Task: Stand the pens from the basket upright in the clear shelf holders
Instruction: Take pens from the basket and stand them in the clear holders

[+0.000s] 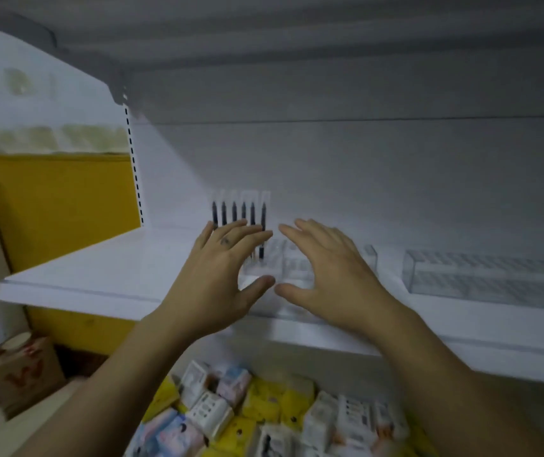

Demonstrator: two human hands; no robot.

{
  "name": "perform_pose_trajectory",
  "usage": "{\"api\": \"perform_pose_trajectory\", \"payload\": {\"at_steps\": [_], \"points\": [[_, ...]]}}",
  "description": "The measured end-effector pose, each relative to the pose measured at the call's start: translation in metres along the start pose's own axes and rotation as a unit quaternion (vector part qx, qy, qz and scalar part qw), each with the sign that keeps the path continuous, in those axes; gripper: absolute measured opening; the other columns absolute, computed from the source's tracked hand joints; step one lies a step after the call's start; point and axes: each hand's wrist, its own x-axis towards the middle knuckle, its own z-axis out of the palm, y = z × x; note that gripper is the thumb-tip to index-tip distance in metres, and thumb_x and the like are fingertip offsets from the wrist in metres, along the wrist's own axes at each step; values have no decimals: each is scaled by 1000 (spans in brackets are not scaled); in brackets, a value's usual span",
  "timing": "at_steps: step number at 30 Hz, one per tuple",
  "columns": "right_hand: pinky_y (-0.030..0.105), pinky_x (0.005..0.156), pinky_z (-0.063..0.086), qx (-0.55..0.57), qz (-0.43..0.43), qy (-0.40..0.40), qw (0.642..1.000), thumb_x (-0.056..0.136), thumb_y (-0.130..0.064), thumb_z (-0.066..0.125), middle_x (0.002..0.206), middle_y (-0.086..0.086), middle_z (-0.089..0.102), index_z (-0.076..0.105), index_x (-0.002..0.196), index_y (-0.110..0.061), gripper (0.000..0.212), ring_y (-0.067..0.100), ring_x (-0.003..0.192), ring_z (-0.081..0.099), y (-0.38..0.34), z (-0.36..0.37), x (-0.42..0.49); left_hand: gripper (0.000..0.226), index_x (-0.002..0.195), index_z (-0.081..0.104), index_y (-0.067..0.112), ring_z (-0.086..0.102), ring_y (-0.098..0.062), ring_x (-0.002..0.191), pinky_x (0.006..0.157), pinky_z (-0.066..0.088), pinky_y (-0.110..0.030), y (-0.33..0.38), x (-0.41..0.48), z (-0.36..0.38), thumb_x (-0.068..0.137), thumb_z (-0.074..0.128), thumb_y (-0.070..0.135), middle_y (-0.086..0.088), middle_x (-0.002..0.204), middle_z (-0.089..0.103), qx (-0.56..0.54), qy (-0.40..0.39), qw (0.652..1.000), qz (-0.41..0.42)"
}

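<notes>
A: Question one: where were the slim dark pens (234,214)?

B: Six of them stood upright in a row at the left end of a clear plastic holder (297,263) on the flat white shelf (99,268), close to its pale back wall.

A: And the hands?

B: Both were raised in front of that holder. The left hand (221,278) had its fingers straight and spread, their tips crossing the lower parts of the pens (whether they touched, I could not tell). The right hand (326,275) was just beside it, thumbs nearly meeting, fingers likewise stretched out.

A: So the grip held nothing?

B: Nothing in either. Each grip was wide open, with the backs of the hands toward the camera.

A: Anything else about?

B: A second clear ribbed holder (488,275) lay further right on the same shelf, apart from the first. Below the shelf sat a heap of yellow and white packets (264,417), and at the lower left a brown cardboard box (23,367) stood near a yellow panel (59,206).
</notes>
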Motion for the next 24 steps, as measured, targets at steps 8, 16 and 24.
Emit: {"api": "perform_pose_trajectory", "payload": {"at_steps": [8, 16, 24], "points": [[36, 122, -5, -3, -23, 52, 998, 87, -49, 62, 160, -4, 21, 29, 150, -30, 73, 11, 149, 8, 1, 35, -101, 45, 125, 60, 14, 50, -15, 115, 98, 35, -20, 64, -84, 23, 89, 55, 39, 1, 123, 61, -107, 41, 993, -7], [35, 117, 23, 59, 105, -53, 991, 86, -45, 62, 149, -2, 41, 42, 144, -25, 65, 18, 139, 33, 24, 141, -219, 55, 128, 58, 22, 58, -24, 107, 86, 48, -35, 96, -192, 114, 83, 54, 53, 2, 118, 63, -127, -174, 973, -88], [40, 114, 25, 54, 251, -344, 903, 91, -51, 58, 157, 1, 28, 24, 153, -22, 76, 24, 143, 27, 74, 260, -291, 72, 146, 38, 27, 37, -21, 136, 107, 38, -39, 122, -287, 224, 85, 57, 61, 2, 149, 41, -147, -445, 853, -229]]}}
